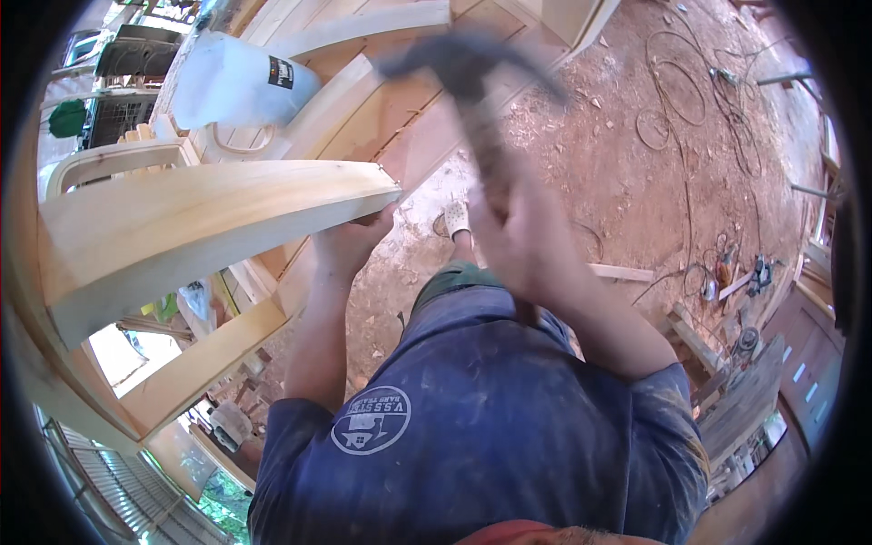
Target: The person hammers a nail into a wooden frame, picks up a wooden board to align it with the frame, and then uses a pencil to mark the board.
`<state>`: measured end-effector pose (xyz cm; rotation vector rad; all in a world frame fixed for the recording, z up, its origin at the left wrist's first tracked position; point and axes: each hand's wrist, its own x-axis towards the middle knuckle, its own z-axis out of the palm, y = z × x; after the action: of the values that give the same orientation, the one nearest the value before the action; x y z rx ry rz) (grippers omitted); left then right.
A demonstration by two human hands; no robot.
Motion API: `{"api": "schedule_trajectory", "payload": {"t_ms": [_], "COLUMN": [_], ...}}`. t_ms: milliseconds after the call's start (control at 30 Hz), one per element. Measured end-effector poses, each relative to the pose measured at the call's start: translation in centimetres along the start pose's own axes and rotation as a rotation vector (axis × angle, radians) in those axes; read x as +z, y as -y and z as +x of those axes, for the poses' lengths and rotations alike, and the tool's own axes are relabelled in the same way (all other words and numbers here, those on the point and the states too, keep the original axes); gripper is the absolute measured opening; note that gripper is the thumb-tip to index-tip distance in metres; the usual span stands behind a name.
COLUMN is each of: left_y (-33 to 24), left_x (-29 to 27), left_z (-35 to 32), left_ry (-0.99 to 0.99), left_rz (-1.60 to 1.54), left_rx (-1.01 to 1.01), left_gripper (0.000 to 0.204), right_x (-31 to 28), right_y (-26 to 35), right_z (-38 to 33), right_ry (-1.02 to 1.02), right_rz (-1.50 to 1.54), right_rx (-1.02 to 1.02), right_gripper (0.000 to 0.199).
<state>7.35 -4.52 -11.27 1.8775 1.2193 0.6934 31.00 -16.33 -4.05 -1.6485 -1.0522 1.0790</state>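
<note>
Hammer (480,118): the head is dark grey, the handle brown. Beam (218,200): the upper face is pale yellow with soft streaks of grain; the side face shows a greyer cream. Bucket (227,82): the body is milky light blue, its label (281,72) black with pale lettering. Shirt (509,409): the cloth is navy blue, marked by a white round emblem (371,421) and tan smears on one sleeve. Shorts (454,278): dark green. Shoe (457,217): cream, dotted dark. Ground (590,173): reddish brown, flecked with pale chips.
</note>
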Motion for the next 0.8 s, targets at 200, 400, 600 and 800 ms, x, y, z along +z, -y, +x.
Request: {"api": "schedule_trajectory", "payload": {"t_ms": [200,400,600,800], "left_y": [0.1,0.0,1.2,1.7], "left_x": [-0.4,-1.6,-1.0,3.4], "left_z": [-0.2,-0.1,-2.4,-9.6], "left_ry": [-0.063,-0.021,-0.212,-0.531], "left_rz": [0.208,0.150,0.380,0.528], "left_rx": [0.127,0.117,0.136,0.144], "left_gripper": [0.033,0.040,0.061,0.057], "right_x": [1.7,-0.4,0.8,0.0], "right_y": [-2.4,-3.9,-8.6,-8.1], "right_z": [0.9,2.0,1.6,1.8], "right_ry": [0.282,0.206,0.153,0.206], "right_rz": [-0.332,-0.275,-0.434,-0.530], "right_rx": [0.196,0.148,-0.027,-0.048], "right_gripper": [0.032,0.033,0.035,0.043]}}
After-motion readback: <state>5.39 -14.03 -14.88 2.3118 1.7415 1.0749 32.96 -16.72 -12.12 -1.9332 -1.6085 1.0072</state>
